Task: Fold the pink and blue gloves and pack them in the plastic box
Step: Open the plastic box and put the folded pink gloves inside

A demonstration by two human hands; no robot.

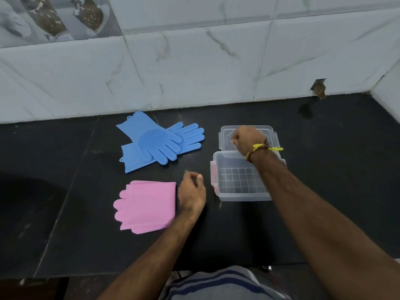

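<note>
Left hand (191,191) loose, empty; right hand (247,139) tight on lid (225,137)

Centre-left, blue gloves (160,144) lie crossed above folded pink gloves (149,206), the left hand (191,191) loosely curled just beside the pink; the right hand (249,139) seems to grip the lid (227,135) behind the open plastic box (238,194)

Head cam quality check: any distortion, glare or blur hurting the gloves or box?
Head view: wide-angle bowing curves the wall tiles and the edge of the counter; light dim and flat, no hard glare; pink gloves and blue gloves read sharp; the clear plastic box is low-contrast on the black counter, and the right hand covers part of its lid.
</note>
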